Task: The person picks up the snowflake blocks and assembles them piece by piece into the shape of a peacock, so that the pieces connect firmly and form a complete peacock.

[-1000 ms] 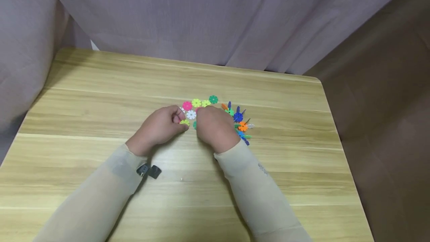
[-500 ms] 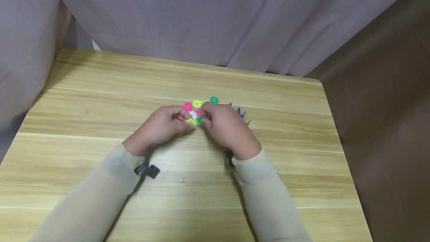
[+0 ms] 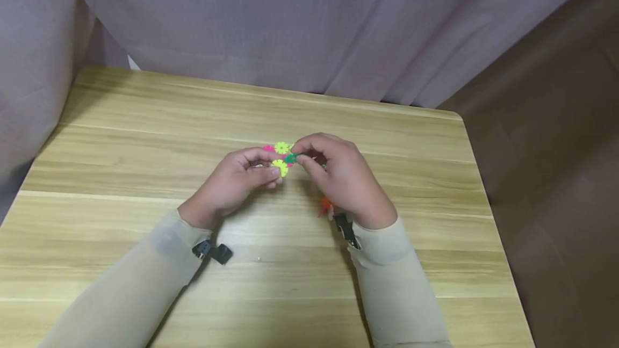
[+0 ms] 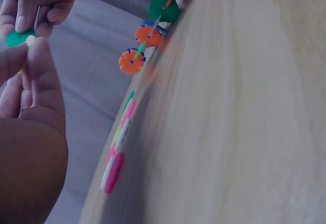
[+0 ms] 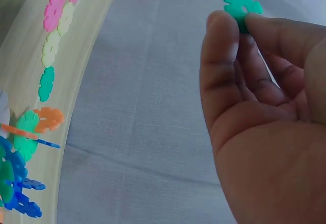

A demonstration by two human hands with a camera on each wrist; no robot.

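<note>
My left hand [image 3: 268,172] pinches a yellow-green snowflake disc [image 3: 280,167] just above the wooden table [image 3: 145,138]. My right hand [image 3: 299,159] pinches a green disc [image 3: 290,158] [image 5: 242,5], its edge meeting the yellow-green one. In the left wrist view the green disc [image 4: 19,37] sits between the right fingers [image 4: 23,18] and my left thumb [image 4: 41,66]. Loose discs lie behind the hands: a yellow one [image 3: 282,147] and a pink one [image 3: 268,149]. A joined cluster of coloured discs [image 4: 147,35] stands on the table, mostly hidden by my right hand in the head view.
More loose discs lie in a row on the table [image 5: 51,51], with the blue and green cluster [image 5: 15,183] close by. An orange piece [image 3: 325,207] shows under my right wrist. Grey curtain [image 3: 290,26] hangs behind the table; its right edge [image 3: 476,176] drops to brown floor.
Both hands have lifted off the table, each with a disc, and brought them together. My right hand picked up the green disc and its wrist swung right, covering the cluster.
</note>
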